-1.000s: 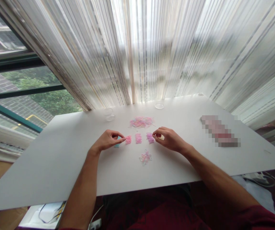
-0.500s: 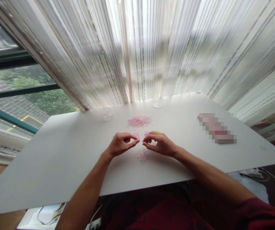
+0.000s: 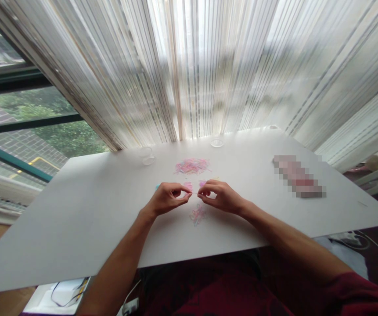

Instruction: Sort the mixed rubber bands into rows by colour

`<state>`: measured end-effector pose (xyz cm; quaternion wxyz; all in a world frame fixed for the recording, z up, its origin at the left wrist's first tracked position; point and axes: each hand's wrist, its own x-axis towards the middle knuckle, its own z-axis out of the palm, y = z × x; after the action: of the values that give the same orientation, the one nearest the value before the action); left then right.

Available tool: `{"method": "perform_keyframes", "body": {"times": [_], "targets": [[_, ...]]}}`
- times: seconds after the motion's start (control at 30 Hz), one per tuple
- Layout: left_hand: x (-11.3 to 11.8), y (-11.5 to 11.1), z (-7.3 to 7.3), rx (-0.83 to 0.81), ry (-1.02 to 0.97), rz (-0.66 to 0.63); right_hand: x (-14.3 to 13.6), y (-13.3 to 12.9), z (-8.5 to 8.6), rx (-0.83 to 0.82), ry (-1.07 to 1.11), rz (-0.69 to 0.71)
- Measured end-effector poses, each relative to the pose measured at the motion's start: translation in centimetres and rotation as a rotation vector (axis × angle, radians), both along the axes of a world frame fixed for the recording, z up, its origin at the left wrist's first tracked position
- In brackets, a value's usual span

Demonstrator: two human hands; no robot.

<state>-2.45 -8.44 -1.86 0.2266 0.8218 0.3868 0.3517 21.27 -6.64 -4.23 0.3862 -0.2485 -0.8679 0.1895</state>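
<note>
My left hand (image 3: 171,196) and my right hand (image 3: 221,196) face each other over the middle of the table, each closed in a thumb-and-finger pinch. A thin pale rubber band (image 3: 195,193) spans the small gap between the fingertips. Just beyond the hands lie pink rubber bands (image 3: 188,186) and purple rubber bands (image 3: 202,182), partly covered by the fingers. Farther back is a large mixed pile of rubber bands (image 3: 192,166) in pastel colours. Below the hands, nearer to me, sits a smaller loose heap of rubber bands (image 3: 197,214).
On the white table (image 3: 86,219), a clear round container (image 3: 148,159) stands at the back left and a clear round lid (image 3: 217,143) at the back centre. A blurred-out pinkish flat object (image 3: 297,177) lies to the right. Striped curtains (image 3: 195,79) hang along the far edge.
My hands have drawn very slightly apart, the right one moving a little to the right. A thin pale line now shows between the fingertips.
</note>
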Motion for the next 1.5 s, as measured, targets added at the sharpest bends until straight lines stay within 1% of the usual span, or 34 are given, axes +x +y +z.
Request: {"method": "perform_keyframes", "body": {"times": [0.13,0.37,0.47,0.57,0.67,0.8,0.93,1.1,1.27,1.4,1.5], "targets": [[0.3,-0.1,-0.3,0.064,0.009,0.034,0.4,0.0,0.3,-0.031,-0.011,0.003],[0.8,0.0,-0.8,0.107,0.024,0.029,0.9,0.3,0.4,-0.056,-0.032,-0.039],[0.6,0.1,-0.9,0.092,0.081,0.031,1.8,0.8,0.6,-0.060,-0.096,-0.081],[0.3,0.1,-1.0,0.057,0.127,0.000,3.0,1.4,1.1,-0.113,-0.154,-0.131],[0.1,0.1,-0.9,0.037,0.155,-0.023,3.8,1.6,1.4,-0.158,-0.191,-0.121],[0.3,0.0,-0.8,0.031,0.204,-0.046,3.6,1.5,1.4,-0.177,-0.263,-0.100],[0.3,-0.1,-0.7,0.033,0.227,-0.031,3.0,1.4,1.1,-0.171,-0.318,-0.099],[0.3,-0.1,-0.8,0.028,0.233,-0.024,3.2,1.4,1.1,-0.170,-0.341,-0.117],[0.4,-0.2,-0.5,0.009,0.243,-0.039,3.3,1.4,1.4,-0.161,-0.340,-0.121],[0.5,-0.4,-0.1,-0.023,0.238,-0.055,3.2,1.1,1.7,-0.159,-0.301,-0.098],[0.5,-0.5,0.0,-0.058,0.238,-0.075,3.0,0.7,2.1,-0.216,-0.309,-0.037]]}}
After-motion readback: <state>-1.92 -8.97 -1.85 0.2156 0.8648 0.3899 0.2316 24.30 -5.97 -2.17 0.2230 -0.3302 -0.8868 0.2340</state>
